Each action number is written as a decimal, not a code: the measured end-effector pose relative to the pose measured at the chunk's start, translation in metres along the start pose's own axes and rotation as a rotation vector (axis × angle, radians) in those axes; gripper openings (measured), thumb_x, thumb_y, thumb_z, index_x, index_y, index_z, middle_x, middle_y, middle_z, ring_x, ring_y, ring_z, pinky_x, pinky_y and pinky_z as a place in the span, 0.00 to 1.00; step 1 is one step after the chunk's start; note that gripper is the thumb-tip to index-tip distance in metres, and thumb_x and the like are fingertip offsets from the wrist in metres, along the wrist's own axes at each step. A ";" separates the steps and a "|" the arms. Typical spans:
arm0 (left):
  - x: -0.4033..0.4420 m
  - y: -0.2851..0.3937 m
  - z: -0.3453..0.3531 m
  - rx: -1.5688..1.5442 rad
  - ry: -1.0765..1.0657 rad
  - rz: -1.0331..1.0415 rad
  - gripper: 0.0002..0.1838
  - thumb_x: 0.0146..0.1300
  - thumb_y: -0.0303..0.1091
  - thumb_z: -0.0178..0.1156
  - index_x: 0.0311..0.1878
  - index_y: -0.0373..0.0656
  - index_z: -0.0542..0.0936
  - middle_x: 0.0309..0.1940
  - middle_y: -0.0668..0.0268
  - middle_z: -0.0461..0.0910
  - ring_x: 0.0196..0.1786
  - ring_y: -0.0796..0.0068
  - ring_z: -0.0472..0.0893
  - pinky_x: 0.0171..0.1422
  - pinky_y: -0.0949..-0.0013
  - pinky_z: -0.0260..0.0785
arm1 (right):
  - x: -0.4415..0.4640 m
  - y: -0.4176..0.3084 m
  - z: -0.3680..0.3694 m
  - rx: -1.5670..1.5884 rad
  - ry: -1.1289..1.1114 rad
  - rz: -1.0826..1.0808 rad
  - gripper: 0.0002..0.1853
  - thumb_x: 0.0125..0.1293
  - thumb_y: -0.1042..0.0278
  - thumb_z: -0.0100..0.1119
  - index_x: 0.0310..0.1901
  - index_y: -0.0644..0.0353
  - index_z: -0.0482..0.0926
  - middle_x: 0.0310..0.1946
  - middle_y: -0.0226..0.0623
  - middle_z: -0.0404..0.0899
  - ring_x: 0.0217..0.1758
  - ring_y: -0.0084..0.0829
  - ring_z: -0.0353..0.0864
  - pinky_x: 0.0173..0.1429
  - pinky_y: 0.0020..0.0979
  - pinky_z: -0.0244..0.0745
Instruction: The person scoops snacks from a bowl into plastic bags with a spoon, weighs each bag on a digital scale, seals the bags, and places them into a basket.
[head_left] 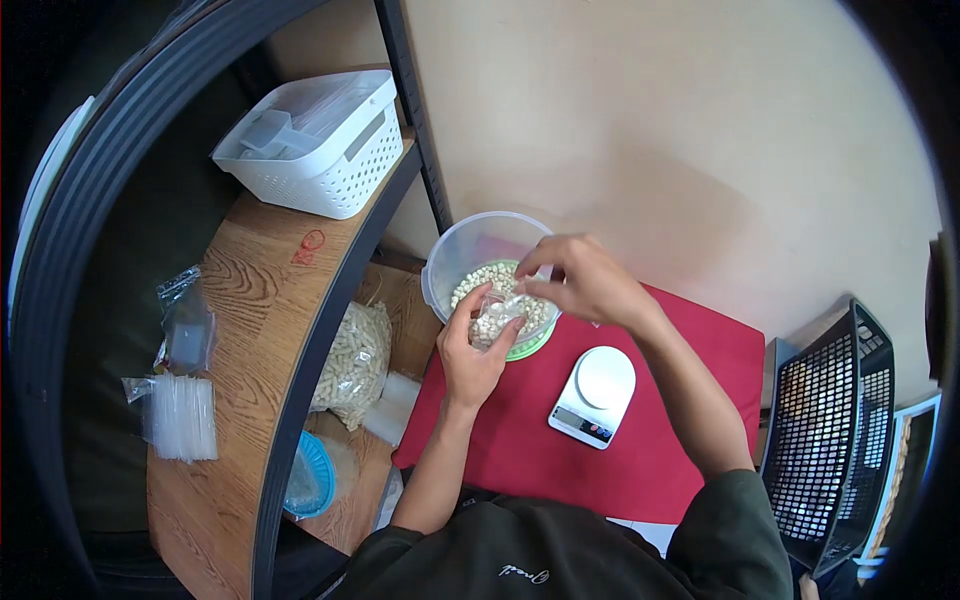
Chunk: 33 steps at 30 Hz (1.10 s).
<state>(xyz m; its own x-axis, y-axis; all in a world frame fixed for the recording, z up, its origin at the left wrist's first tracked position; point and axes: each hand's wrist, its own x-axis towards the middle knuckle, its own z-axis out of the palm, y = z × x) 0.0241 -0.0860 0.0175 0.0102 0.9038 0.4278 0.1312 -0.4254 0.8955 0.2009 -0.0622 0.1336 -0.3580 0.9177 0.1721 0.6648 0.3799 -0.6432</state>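
Observation:
My left hand [474,355] is closed around a small clear plastic bag [492,312], with some pale pieces showing through it. Just to its right, my right hand [585,278] has thumb and fingers pinched together near the bag's opening. What sits between those fingertips is too small to make out. Both hands are over a clear plastic tub [447,262] holding many small, pale, round pieces [497,274]. A green base shows under the tub's front. Nearer to me stands a white digital scale [593,397] with a round platform.
A red cloth [690,400] covers the table. On the left, a wooden shelf [250,290] bears a white basket [345,165] and packs of clear bags [182,418]. Beneath it are a large bag of pale sticks [355,360] and a blue basket [318,475]. A black crate [830,440] stands right.

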 end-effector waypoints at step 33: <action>-0.112 -0.063 -0.033 -0.072 -0.456 -0.294 0.19 0.65 0.25 0.64 0.58 0.38 0.77 0.35 0.67 0.81 0.37 0.83 0.78 0.41 0.76 0.71 | -0.230 0.140 0.103 0.469 0.691 0.868 0.15 0.62 0.76 0.63 0.51 0.69 0.81 0.37 0.44 0.85 0.39 0.28 0.87 0.36 0.27 0.84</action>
<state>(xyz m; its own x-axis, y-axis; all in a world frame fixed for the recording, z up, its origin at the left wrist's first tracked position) -0.0178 -0.1619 -0.0831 0.4139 0.9072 0.0756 0.1251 -0.1390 0.9824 0.3087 -0.2325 -0.0729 0.6125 0.7693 -0.1816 0.1556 -0.3426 -0.9265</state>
